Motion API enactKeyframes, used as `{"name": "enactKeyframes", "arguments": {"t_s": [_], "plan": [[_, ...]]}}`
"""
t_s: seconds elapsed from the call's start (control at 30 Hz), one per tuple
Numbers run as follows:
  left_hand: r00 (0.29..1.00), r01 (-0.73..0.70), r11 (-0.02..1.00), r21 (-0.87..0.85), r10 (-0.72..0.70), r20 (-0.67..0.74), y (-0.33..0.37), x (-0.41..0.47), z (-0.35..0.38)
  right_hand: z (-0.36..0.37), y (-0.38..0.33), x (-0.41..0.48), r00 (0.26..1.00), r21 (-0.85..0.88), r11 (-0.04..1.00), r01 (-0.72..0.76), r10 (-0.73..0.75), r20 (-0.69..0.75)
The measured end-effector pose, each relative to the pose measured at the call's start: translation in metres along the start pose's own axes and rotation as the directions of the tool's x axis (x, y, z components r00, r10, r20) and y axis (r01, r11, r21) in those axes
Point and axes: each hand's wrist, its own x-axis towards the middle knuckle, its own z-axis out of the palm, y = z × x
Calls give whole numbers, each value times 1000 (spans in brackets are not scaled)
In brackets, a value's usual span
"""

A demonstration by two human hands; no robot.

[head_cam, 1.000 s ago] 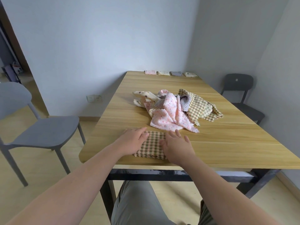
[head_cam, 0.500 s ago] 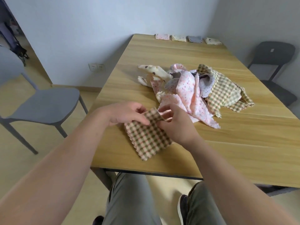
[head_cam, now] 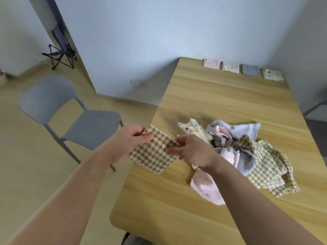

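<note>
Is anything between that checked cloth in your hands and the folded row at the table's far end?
Partly: the heap of loose cloths lies mid-table, just right of the direct line from the checked cloth to the folded row. Nothing else visible.

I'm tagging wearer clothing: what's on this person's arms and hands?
The left forearm and right forearm are bare to the frame edge; no sleeve shows. The left hand and right hand wear no gloves, watch, bracelet or visible ring.

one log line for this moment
left hand: pinches checked cloth | right hand: pinches checked cloth | pile: on table
</note>
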Motion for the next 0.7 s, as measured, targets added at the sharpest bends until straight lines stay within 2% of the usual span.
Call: {"name": "enactKeyframes", "arguments": {"t_s": [0.03,0.1,0.17,0.23,0.33,0.47,0.57,0.7], "plan": [[999,24,997,-80,-26,-30,8,-9,-12,2,-19,-1,999,143,989,-31,28,22],[990,61,967,-246,-90,-106,20,-27,-42,17,-60,-3,995,452,887,-95,80,51],[976,54,940,-337,-121,-180,22,-46,-70,44,-96,-5,995,573,814,-94,91,34],[971,38,922,-386,-125,-203,13,-64,-109,83,-129,-7,995,633,770,-77,102,-4],[964,38,911,-410,-143,-226,5,-79,-140,116,-147,-11,992,691,713,-119,121,45],[962,119,918,-378,-200,-184,-7,-116,-202,173,-178,-22,980,630,757,-173,199,30],[969,176,923,-342,-223,-104,-12,-126,-240,201,-196,-14,971,629,752,-196,239,16],[976,184,921,-344,-213,-49,-24,-122,-279,221,-213,8,966,643,743,-185,257,-19]]}}
